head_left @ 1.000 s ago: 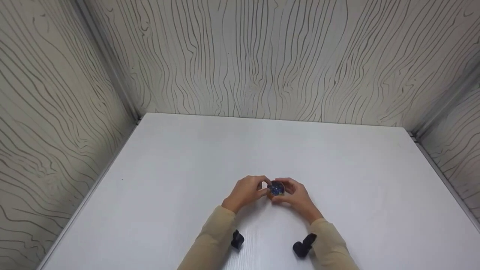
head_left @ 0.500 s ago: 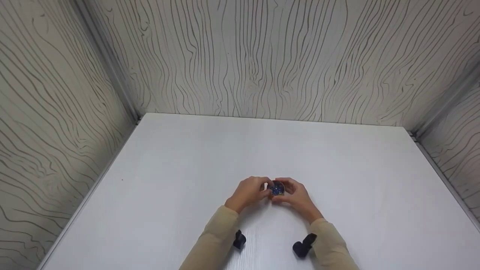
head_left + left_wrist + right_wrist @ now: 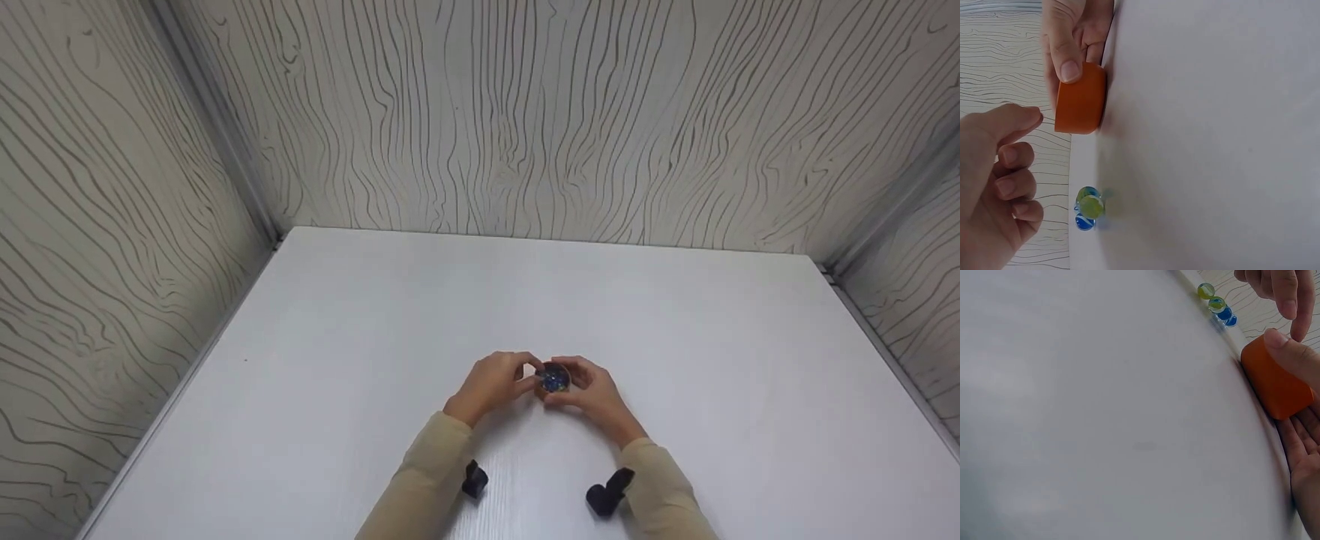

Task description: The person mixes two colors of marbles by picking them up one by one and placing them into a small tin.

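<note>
My right hand (image 3: 596,390) holds a small orange bowl (image 3: 1081,107) on the white table, thumb on the near wall and fingers behind. Inside it, blue glassy marbles (image 3: 555,380) show in the head view. At the bowl's left side is my left hand (image 3: 491,382). Its index finger and thumb meet the rim from above, other fingers curled in the left wrist view. Whether a marble sits between the fingertips is hidden. Several loose glass marbles (image 3: 1090,207), blue and yellow-green, lie on the table left of the bowl; my left hand covers them in the head view.
The white table (image 3: 375,300) spreads around both hands. Wood-patterned panels (image 3: 480,120) stand behind it and at both sides. Dark wrist cameras (image 3: 604,492) stick out inward from the beige sleeves (image 3: 424,480).
Half a second ago my left fingers reached further right over the bowl; now they have drawn back left to the rim. The right hand and the bowl have stayed in place.
</note>
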`<state>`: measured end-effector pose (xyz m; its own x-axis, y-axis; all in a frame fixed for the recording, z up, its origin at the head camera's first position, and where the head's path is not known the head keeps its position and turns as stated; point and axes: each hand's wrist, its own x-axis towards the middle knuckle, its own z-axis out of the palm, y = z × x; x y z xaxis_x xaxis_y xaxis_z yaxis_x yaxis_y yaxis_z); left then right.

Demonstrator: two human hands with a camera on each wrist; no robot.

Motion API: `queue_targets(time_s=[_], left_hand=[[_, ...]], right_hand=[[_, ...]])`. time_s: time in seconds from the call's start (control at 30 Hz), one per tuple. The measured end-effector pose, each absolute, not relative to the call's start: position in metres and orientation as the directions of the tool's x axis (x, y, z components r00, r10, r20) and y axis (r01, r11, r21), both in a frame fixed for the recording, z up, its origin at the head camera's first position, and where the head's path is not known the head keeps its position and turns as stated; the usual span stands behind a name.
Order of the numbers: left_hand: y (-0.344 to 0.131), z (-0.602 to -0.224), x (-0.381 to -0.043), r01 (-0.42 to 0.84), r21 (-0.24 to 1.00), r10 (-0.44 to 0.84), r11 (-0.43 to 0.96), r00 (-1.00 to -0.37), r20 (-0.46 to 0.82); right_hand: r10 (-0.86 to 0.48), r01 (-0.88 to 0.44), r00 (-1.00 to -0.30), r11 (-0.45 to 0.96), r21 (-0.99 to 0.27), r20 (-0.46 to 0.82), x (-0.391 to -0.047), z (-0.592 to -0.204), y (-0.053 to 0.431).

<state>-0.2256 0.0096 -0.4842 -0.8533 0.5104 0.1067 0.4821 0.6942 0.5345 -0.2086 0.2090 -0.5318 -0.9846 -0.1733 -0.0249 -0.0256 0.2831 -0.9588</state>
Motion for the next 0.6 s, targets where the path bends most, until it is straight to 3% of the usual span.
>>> queue_targets(time_s=[0.6], left_hand=[[-0.003,-0.48,-0.229,0.447,0.559,0.474,0.699,-0.874,0.105]], right_hand=[[-0.165,-0.032,-0.986,0.305,-0.952,-0.02,-0.207,-0.53,0.209]])
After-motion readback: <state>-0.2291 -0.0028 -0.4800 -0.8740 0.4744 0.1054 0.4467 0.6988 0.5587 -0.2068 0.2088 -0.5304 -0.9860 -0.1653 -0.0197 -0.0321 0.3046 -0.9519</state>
